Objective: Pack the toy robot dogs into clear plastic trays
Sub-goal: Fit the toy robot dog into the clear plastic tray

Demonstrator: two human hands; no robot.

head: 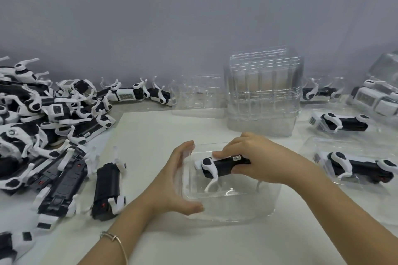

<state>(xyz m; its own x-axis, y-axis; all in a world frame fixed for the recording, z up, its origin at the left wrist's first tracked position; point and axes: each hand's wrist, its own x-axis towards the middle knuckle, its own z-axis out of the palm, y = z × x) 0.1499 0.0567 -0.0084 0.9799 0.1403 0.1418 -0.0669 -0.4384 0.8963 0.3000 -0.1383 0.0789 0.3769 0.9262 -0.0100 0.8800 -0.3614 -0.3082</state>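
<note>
Head view gives me my right hand (256, 159) pinching the toy robot dog (224, 164) by its black body, long axis left-to-right, legs down in the clear plastic tray (237, 215), which my left hand (178, 178) braces with spread, near-straight fingers.

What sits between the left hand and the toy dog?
Only the left wall of the clear tray, touched by the left hand, toy dog beyond; head view.
</note>
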